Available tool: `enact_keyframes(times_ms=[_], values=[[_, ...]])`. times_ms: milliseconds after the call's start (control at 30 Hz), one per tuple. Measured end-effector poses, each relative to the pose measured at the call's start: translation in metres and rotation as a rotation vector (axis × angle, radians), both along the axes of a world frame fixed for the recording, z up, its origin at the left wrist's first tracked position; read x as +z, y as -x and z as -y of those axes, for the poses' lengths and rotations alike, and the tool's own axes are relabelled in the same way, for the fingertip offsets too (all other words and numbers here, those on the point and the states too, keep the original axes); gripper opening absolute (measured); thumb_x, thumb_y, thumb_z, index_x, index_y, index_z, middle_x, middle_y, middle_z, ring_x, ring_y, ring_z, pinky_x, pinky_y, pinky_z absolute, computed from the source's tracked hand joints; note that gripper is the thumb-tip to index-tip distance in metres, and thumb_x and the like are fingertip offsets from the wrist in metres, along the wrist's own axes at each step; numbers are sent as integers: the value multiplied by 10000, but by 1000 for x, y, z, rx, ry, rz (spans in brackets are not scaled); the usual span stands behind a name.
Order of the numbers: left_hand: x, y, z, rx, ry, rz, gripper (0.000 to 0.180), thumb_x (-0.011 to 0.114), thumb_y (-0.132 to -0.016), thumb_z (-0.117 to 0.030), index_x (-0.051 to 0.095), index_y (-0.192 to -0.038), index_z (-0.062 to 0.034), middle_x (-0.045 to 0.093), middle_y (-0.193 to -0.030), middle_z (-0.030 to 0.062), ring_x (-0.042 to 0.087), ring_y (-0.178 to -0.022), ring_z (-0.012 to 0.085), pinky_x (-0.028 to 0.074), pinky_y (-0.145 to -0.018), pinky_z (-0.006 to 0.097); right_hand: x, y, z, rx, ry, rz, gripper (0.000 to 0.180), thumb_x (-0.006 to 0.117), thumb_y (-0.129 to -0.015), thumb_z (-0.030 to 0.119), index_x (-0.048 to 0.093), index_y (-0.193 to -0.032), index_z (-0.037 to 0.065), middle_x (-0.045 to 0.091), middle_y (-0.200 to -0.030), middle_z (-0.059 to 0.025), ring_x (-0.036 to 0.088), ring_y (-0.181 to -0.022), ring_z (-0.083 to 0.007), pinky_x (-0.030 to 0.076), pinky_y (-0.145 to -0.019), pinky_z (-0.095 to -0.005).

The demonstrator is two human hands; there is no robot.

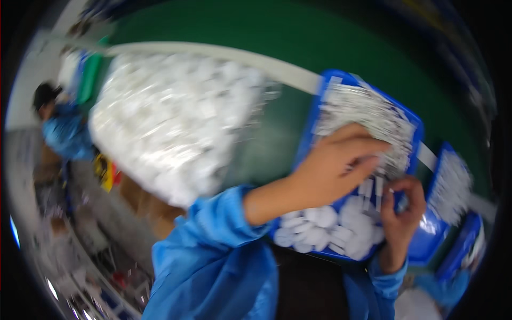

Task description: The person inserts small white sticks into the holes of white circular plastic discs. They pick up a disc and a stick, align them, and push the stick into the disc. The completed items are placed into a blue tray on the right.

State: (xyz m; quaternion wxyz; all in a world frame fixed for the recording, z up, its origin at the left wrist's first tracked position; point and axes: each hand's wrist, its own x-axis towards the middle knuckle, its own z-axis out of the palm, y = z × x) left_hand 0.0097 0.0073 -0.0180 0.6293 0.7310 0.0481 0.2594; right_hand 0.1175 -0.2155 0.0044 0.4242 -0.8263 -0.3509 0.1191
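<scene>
Fingers of the left hand [333,168] lie spread and slightly curled over a dense row of thin white strips [373,120] standing packed in a blue tray [413,125]; the hand rests on them and grips nothing that shows. The right hand [402,205] is just beside it at the tray's near right edge, fingers curled in toward the thumb; the blur hides whether it pinches one of the small white pieces. Round white pads [325,224] fill the tray's near end. Both forearms wear blue sleeves [213,240]. Further blue trays [453,186] of white parts stand to the right. A large clear bag of white pieces [170,122] sits on the green bench [298,42] to the left. Another person in blue [64,133] stands at far left
</scene>
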Motion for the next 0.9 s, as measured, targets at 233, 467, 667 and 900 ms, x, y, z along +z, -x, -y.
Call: enact_keyframes(times_ms=[233, 467, 667, 900], values=[[10, 1, 5, -110, 3, -134, 414, 725, -931, 47, 777, -1335, -28, 727, -1111, 121, 713, -947, 189, 584, -797, 292, 11, -4, -25, 106, -170, 200, 221, 881, -797, 74, 803, -998, 123, 710, -735, -12, 668, -644, -201, 515, -779, -366], [7, 3, 5, -26, 89, -149, 356, 758, -937, 44, 806, -1281, -37, 737, -1155, 121, 732, -983, 174, 622, -827, 285, 3, 1, -20, 28, -159, 161, 232, 910, -820, 104, 835, -1039, 123, 653, -604, 28, 659, -553, -151, 552, -756, -337], [12, 1, 3, -41, -152, -155, 378, 771, -925, 29, 797, -1298, -25, 759, -1271, 163, 746, -1039, 230, 614, -846, 323, 0, 3, -22, -12, -163, 124, 211, 911, -835, 101, 840, -1034, 110, 659, -599, 0, 649, -518, -170, 544, -664, -323], [9, -6, 2, -37, -397, -45, 428, 794, -851, 44, 798, -1275, -10, 815, -1221, 164, 762, -1024, 301, 609, -879, 372, 7, 3, -23, -1, -127, 137, 219, 918, -840, 125, 829, -1038, 95, 726, -680, -37, 690, -566, -203, 536, -625, -340]])
